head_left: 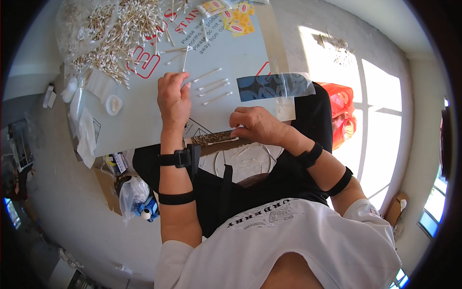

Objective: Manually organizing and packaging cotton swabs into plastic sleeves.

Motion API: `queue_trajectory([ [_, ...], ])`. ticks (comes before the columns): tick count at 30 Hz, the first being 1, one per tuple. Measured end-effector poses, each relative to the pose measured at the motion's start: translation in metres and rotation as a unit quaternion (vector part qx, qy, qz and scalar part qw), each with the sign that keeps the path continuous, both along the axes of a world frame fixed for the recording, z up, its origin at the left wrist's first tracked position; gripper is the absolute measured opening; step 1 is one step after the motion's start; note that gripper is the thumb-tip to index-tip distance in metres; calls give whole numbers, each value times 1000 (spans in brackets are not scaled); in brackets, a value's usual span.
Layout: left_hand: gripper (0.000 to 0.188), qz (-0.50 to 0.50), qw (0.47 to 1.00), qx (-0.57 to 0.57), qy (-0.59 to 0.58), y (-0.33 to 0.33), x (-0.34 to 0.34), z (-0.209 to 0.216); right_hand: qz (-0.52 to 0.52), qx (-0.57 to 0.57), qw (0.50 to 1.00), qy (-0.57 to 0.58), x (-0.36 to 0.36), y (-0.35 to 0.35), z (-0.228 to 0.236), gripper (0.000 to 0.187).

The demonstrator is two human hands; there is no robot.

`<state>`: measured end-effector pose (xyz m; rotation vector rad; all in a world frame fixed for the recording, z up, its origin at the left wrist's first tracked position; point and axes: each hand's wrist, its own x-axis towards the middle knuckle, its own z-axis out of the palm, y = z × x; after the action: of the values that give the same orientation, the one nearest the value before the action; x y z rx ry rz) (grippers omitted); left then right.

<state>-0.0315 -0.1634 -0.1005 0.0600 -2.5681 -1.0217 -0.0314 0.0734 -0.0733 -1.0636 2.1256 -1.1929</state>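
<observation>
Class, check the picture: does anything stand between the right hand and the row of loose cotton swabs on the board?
Nothing visible does: only bare board lies between the right hand and the cotton swabs. The dark strip lies right of the row, off that path.

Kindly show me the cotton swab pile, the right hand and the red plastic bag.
Cotton swab pile (126, 40): head view, its middle.
Right hand (260, 124): head view, its back.
Red plastic bag (343, 114): head view, its side.
</observation>
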Motion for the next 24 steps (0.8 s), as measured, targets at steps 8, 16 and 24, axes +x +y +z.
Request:
queue_trajectory([
  [8,17,151,987,-54,-5,0,-24,-19,-240,-17,967,81,-18,-26,-19,19],
  [16,13,98,994,-26,-44,-9,-32,-16,-268,-31,951,151,-23,-29,-26,15],
  [24,12,88,995,53,-17,-4,-28,-25,-117,35,934,337,-59,-54,-31,7],
])
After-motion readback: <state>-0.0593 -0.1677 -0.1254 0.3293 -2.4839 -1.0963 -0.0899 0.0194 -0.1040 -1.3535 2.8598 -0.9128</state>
